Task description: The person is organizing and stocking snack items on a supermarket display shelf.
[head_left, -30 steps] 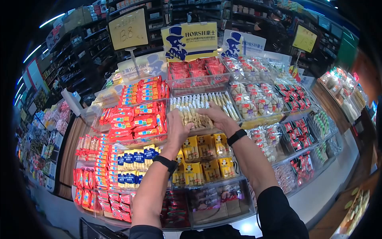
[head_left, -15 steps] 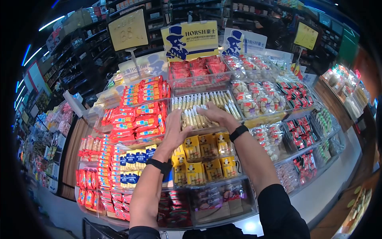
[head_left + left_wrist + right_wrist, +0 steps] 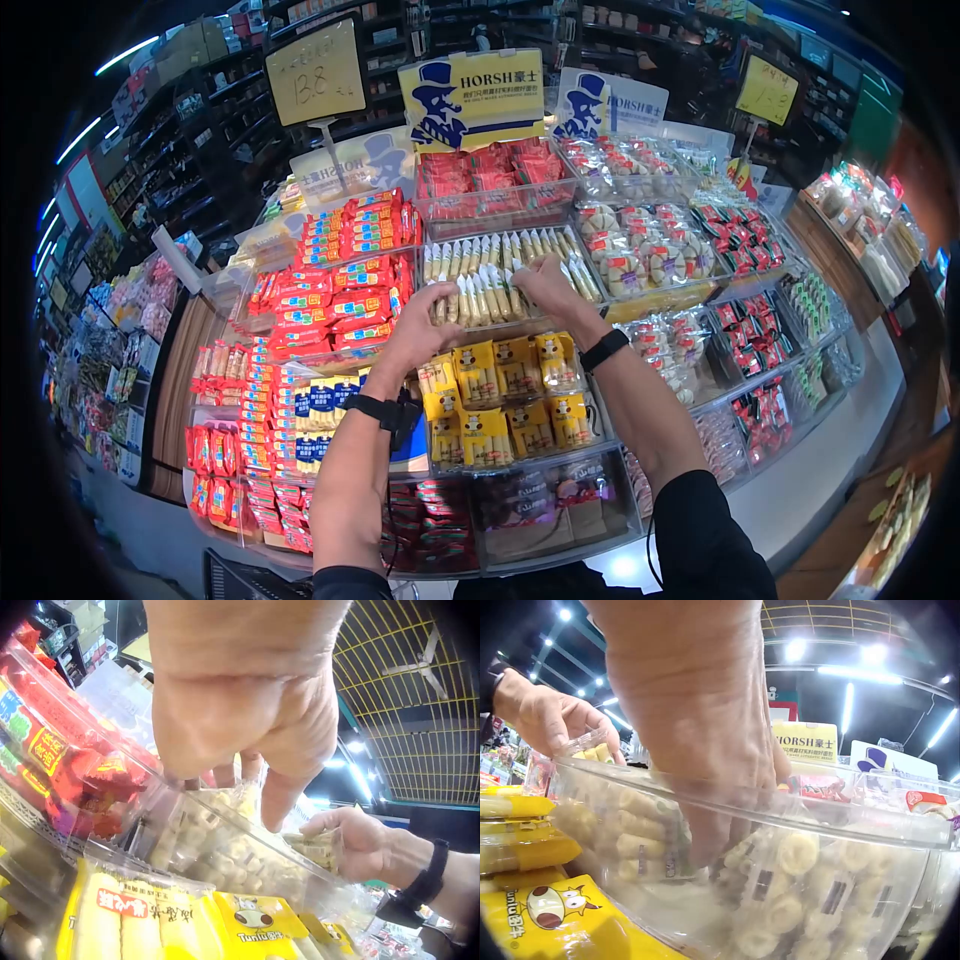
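My left hand (image 3: pixel 425 325) is at the front left corner of a clear bin, pinching a clear packet of pale rolls (image 3: pixel 592 754) between thumb and fingers. My right hand (image 3: pixel 555 290) reaches down into the same bin farther right. Its thumb and fingers grip another clear packet of rolls (image 3: pixel 319 849), and its fingertips are partly hidden behind the bin wall in the right wrist view. Between the hands stand rolls in clear wrappers (image 3: pixel 483 300), in a slanted row, with a second row of wrapped rolls (image 3: pixel 500 250) behind.
Yellow cow-print packs (image 3: pixel 510 395) fill the bin below. Red packets (image 3: pixel 345 305) lie to the left, clear bags of round pastries (image 3: pixel 655 250) to the right. A tray of red packs (image 3: pixel 495 180) stands behind, under a yellow HORSH sign (image 3: pixel 475 95). Clear bin walls rise between sections.
My left hand has shifted left and toward me, away from the middle of the front row. The right hand remains over the bin, its fingers more curled. More of the front row now shows.
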### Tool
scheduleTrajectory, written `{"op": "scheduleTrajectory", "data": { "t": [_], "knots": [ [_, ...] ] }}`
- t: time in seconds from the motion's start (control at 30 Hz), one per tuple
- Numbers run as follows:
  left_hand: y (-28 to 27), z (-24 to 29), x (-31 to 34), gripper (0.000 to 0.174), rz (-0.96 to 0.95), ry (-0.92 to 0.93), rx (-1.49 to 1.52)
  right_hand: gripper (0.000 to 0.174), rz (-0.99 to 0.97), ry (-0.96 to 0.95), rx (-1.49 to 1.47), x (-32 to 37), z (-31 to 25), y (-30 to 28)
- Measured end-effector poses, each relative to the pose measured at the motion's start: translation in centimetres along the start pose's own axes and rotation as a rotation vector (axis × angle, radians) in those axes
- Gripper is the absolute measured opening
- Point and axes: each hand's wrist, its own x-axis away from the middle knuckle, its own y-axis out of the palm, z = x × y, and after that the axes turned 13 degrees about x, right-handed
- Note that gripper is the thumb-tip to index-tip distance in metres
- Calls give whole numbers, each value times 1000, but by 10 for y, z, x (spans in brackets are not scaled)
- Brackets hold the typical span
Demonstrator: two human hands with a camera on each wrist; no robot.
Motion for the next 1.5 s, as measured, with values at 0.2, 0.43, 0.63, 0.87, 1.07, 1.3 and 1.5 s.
{"op": "scheduleTrajectory", "data": {
  "t": [0.2, 0.43, 0.63, 0.87, 1.07, 1.3, 1.5],
  "knots": [
    [1, 11, -4, 49, 30, -98, 17, 45, -25, 72, 63, -23, 16, 10],
    [0, 0, -7, 43, 100, 84, -137, 19, -98, 168, -384, -21, 10, 11],
    [9, 16, -9, 37, 98, 333, -383, 24, 29, 35, -163, -13, 11, 11],
    [6, 22, -7, 35, 77, 404, -424, 35, 127, -106, 235, -12, 22, 18],
    [11, 20, -7, 39, 100, 408, -438, 53, 231, -292, 492, 6, -3, 21],
    [-7, 16, -12, 33, 3, 116, -288, 53, 269, -302, 611, 12, -9, 28],
    [-7, 10, -6, 23, -24, 205, -320, 45, 251, -318, 740, 15, -20, 32]
  ]
}}
